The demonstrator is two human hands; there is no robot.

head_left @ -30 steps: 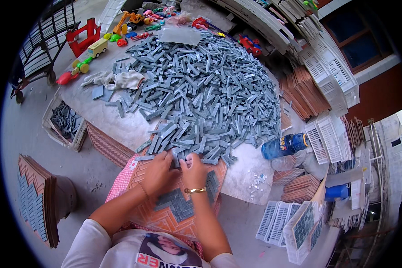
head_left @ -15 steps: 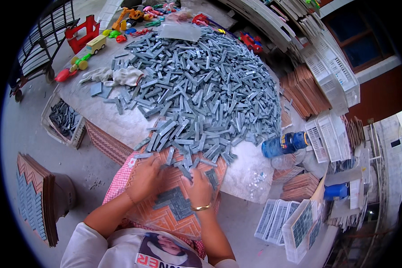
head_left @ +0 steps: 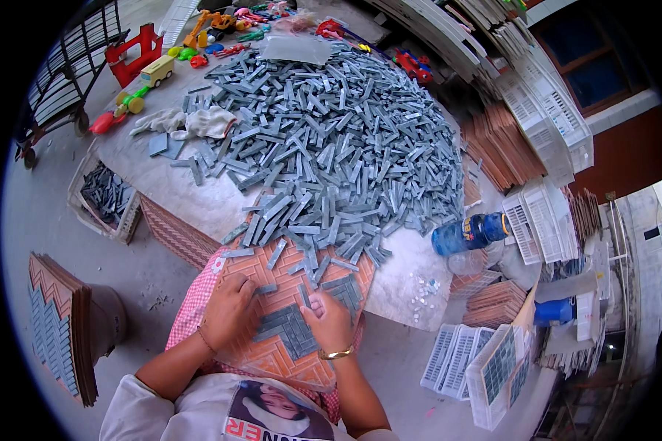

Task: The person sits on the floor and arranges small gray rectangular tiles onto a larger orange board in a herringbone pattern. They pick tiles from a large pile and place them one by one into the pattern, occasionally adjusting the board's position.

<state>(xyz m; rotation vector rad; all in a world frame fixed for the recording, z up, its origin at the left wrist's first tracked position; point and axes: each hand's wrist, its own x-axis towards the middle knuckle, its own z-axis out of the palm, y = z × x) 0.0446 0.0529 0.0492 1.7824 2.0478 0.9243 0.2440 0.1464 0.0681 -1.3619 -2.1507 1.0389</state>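
Note:
An orange tray (head_left: 272,354) with herringbone grooves rests at my lap under both hands. Dark grey stone strips (head_left: 290,327) fill part of its grooves in a zigzag block. My left hand (head_left: 232,301) is over the tray's left side, its fingers closed on the end of a grey stone strip (head_left: 267,289). To the right, my right hand (head_left: 328,322) pinches another grey strip (head_left: 303,295) between thumb and forefinger, beside the laid block. A few loose strips lie on the tray's far end, where the large heap of strips (head_left: 331,140) spills onto it.
White gloves (head_left: 206,123) and toys, such as a yellow toy van (head_left: 157,72), lie left of the heap. A blue bottle (head_left: 467,235) stands at the right. Stacked trays (head_left: 59,316) lean at the far left; white plastic crates (head_left: 493,375) stand at the right.
Both hands have drawn back toward me from the edge of the heap, each now showing a stone strip at its fingertips. My right hand has come lower over the tray.

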